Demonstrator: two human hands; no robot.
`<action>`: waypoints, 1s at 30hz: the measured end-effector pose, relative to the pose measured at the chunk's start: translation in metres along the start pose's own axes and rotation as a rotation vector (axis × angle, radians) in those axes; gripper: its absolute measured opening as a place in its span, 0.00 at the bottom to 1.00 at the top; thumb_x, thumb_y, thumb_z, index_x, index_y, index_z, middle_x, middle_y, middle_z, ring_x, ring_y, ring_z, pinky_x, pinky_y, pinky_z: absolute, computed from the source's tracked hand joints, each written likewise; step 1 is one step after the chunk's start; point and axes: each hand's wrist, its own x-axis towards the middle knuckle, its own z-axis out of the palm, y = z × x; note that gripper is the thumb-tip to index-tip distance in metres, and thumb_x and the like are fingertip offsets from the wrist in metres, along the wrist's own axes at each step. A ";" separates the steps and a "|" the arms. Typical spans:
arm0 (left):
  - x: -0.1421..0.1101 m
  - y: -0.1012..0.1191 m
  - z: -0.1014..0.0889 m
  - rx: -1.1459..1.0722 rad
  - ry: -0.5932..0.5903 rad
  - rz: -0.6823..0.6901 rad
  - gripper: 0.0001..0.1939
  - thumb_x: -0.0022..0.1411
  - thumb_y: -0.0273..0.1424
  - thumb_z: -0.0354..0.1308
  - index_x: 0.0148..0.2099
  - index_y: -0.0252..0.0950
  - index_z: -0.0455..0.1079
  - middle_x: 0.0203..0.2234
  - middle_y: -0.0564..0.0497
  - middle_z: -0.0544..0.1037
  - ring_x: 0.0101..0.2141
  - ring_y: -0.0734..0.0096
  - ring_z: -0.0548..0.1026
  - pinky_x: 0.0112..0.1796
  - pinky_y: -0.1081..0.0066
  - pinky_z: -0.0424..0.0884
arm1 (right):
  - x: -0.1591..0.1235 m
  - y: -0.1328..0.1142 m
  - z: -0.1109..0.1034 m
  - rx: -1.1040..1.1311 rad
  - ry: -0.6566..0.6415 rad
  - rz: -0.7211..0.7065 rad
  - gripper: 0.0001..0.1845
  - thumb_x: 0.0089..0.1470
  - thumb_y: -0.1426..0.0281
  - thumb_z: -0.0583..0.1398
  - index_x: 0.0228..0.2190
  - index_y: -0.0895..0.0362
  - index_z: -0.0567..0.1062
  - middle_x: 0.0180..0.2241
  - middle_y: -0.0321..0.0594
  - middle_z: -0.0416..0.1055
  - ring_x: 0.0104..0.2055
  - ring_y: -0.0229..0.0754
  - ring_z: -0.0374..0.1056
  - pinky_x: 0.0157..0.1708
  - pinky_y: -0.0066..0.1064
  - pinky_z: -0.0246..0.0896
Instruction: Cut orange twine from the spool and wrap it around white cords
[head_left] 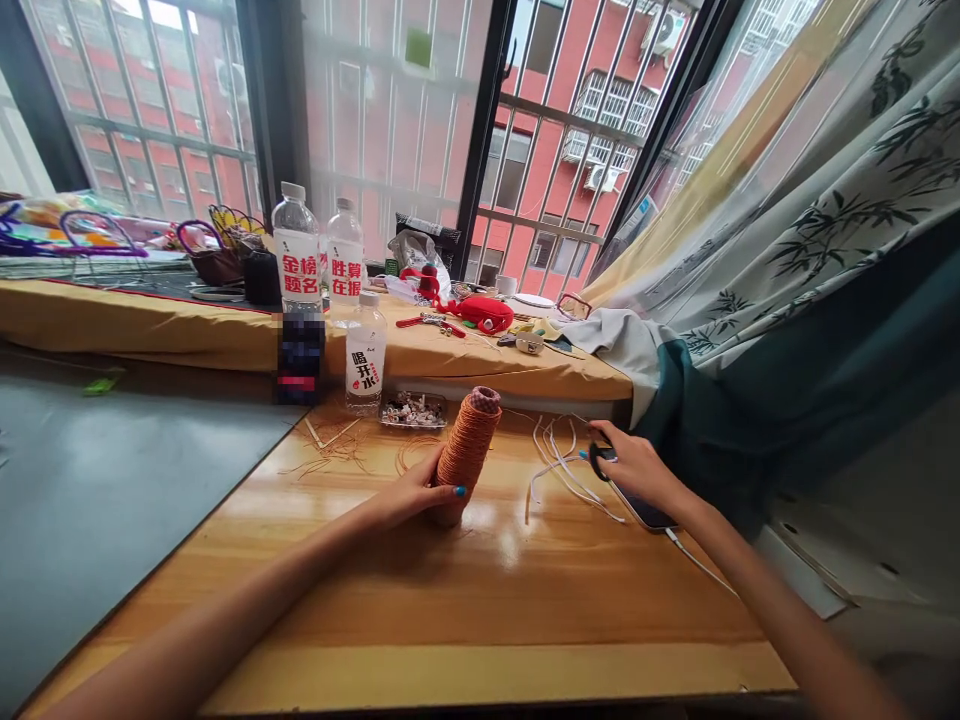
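Note:
My left hand [411, 492] is wrapped round the lower part of a cone of orange-brown cord [471, 440], which leans to the right over the wooden table. At the right, my right hand [639, 466] has its fingers closed on black-handled scissors [597, 458]; their blades are hard to make out. Under that hand lies a dark-screened phone [646, 510] with a white cable plugged in. Several white cords [559, 468] are spread on the table between my hands. Loose strands of brown thread [337, 450] lie left of the cone.
Behind the cone are a clear box of small beads [412, 410] and a water bottle [365, 360]. Two more bottles, red-handled pliers [431, 322] and a red pouch [486, 313] stand or lie on the cloth-covered ledge. A grey mat [135, 480] covers the left side; a curtain [810, 250] hangs right.

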 end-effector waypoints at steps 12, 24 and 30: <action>0.000 0.007 0.005 0.121 0.078 -0.050 0.31 0.45 0.31 0.59 0.51 0.36 0.53 0.44 0.47 0.66 0.43 0.62 0.65 0.42 0.66 0.62 | 0.048 -0.079 0.028 1.081 0.276 -0.065 0.20 0.48 0.59 0.53 0.43 0.52 0.58 0.32 0.37 0.67 0.34 0.39 0.67 0.38 0.35 0.60; -0.009 0.021 0.013 0.175 0.024 0.051 0.15 0.56 0.32 0.50 0.46 0.34 0.59 0.44 0.44 0.69 0.44 0.65 0.67 0.43 0.67 0.62 | 0.018 -0.138 0.027 1.259 -0.087 -0.287 0.33 0.42 0.63 0.60 0.50 0.52 0.57 0.45 0.42 0.65 0.49 0.46 0.59 0.47 0.39 0.53; -0.010 0.021 0.014 0.452 0.150 0.024 0.11 0.57 0.30 0.46 0.37 0.34 0.68 0.33 0.49 0.75 0.35 0.69 0.71 0.38 0.71 0.64 | 0.015 -0.111 0.025 1.313 -0.060 -0.232 0.33 0.41 0.62 0.60 0.50 0.52 0.58 0.46 0.43 0.64 0.49 0.46 0.59 0.48 0.39 0.53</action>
